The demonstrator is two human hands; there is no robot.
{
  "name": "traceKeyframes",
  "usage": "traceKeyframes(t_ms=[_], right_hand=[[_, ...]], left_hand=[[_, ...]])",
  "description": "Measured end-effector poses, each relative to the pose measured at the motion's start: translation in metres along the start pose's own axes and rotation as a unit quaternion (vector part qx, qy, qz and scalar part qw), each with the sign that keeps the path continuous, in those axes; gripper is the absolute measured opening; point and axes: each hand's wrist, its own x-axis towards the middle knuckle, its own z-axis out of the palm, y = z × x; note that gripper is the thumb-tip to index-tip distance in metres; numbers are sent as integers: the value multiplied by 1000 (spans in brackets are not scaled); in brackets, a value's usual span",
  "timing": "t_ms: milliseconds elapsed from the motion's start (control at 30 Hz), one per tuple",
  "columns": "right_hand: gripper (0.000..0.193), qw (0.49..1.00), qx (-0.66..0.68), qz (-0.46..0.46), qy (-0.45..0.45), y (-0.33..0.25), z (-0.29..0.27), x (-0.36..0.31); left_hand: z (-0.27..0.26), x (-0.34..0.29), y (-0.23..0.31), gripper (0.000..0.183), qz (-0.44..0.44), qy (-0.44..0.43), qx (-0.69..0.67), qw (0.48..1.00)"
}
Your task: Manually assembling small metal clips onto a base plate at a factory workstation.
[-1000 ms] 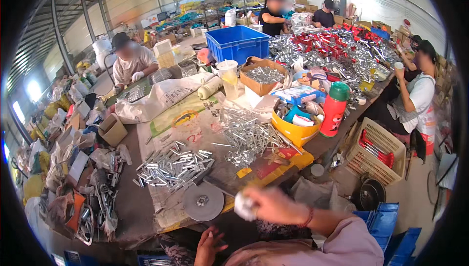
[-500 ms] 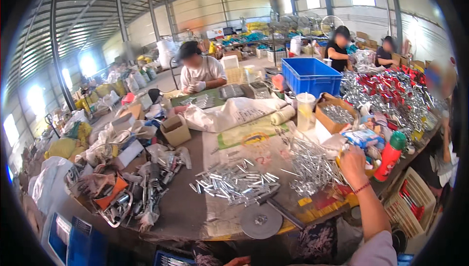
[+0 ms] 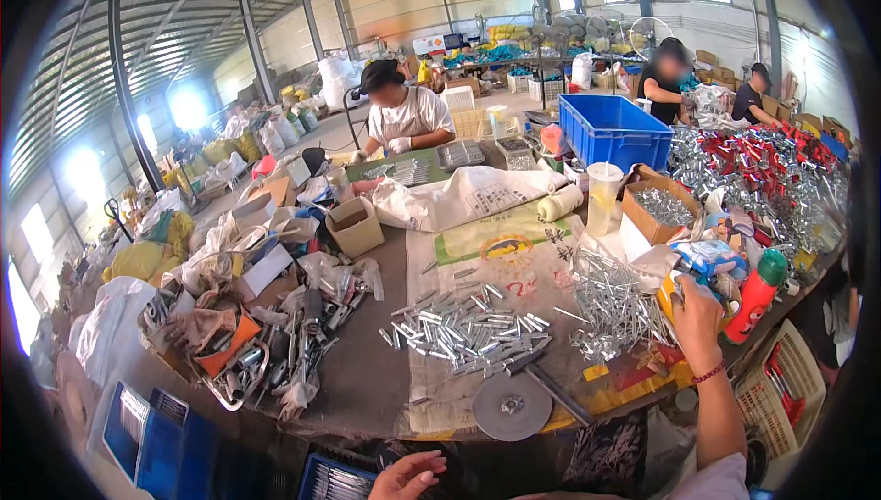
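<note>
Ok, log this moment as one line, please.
right hand: reaching into yellow tub | left hand: open, low at table edge | metal disc: untouched

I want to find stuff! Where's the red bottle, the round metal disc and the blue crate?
red bottle point(image 3: 754, 303), head view, on its red body.
round metal disc point(image 3: 511, 405), head view, near its centre.
blue crate point(image 3: 617, 140), head view, on its front wall.

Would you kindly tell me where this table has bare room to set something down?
The grey tabletop between the tool heap and the metal tube pile is bare. A smaller free strip lies on the printed sack beyond the tubes. Around the right hand and the yellow bowl it is crowded.
</note>
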Motion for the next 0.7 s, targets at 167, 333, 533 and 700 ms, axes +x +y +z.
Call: traceKeyframes(t_ms=[167, 333, 533, 700], right_hand=[[35, 999, -44, -13, 7, 0, -16, -6], [28, 999, -26, -6, -17, 17, -17, 1], [53, 996, 22, 71, -49, 25, 8, 20], [57, 998, -18, 22, -49, 8, -18, 24]], left_hand=[[-10, 8, 3, 38, -5, 18, 39, 999], [-20, 29, 31, 29, 62, 82, 59, 993], [-46, 106, 71, 26, 126, 174, 234, 948], [-92, 196, 62, 21, 231, 251, 487, 804]])
